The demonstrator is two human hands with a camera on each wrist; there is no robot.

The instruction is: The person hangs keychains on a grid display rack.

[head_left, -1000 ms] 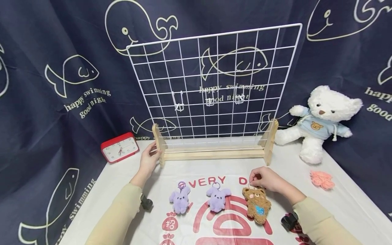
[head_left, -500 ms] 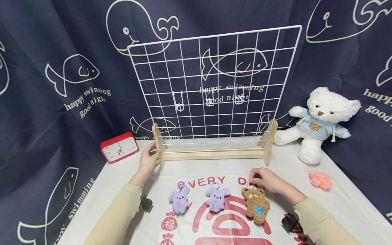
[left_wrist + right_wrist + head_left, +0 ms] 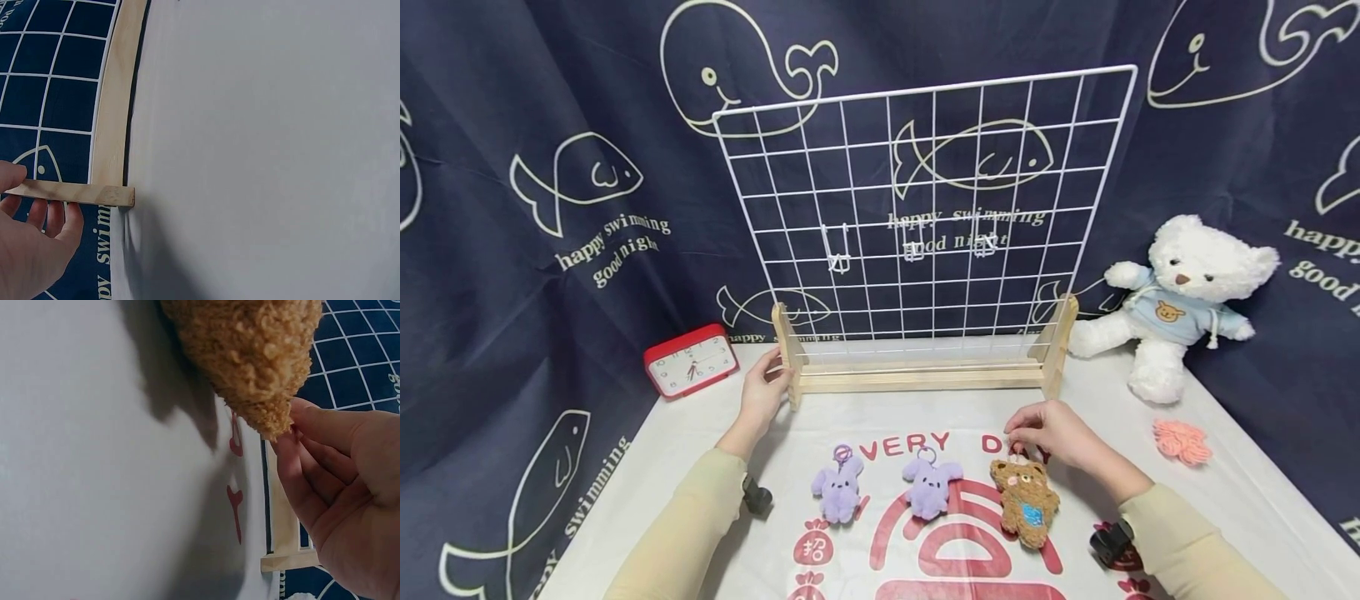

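Observation:
My left hand [image 3: 765,390] holds the left wooden upright of the grid stand [image 3: 921,380], thumb on one face and fingertips on the other, as the left wrist view shows. At the right, the thumb and fingers of my right hand [image 3: 1051,433] pinch the ring at the top of a brown plush bear keychain [image 3: 1026,504], with a blue patch on its belly. Its fuzzy body [image 3: 250,356] hangs from the fingertips in the right wrist view. To its left lie two purple plush keychains, one in the middle [image 3: 929,490] and one farther left [image 3: 837,492], each with a ring on top.
Three white hooks hang on the white wire grid [image 3: 925,200]: left [image 3: 839,263], middle [image 3: 913,251] and right [image 3: 985,244]. A red clock [image 3: 692,362] stands at the left. A white teddy bear [image 3: 1176,308] and a pink yarn bundle [image 3: 1182,442] are at the right.
My right hand has risen slightly, drawing the bear keychain's ring up with it. My left hand stays on the stand, and the purple keychains have not moved.

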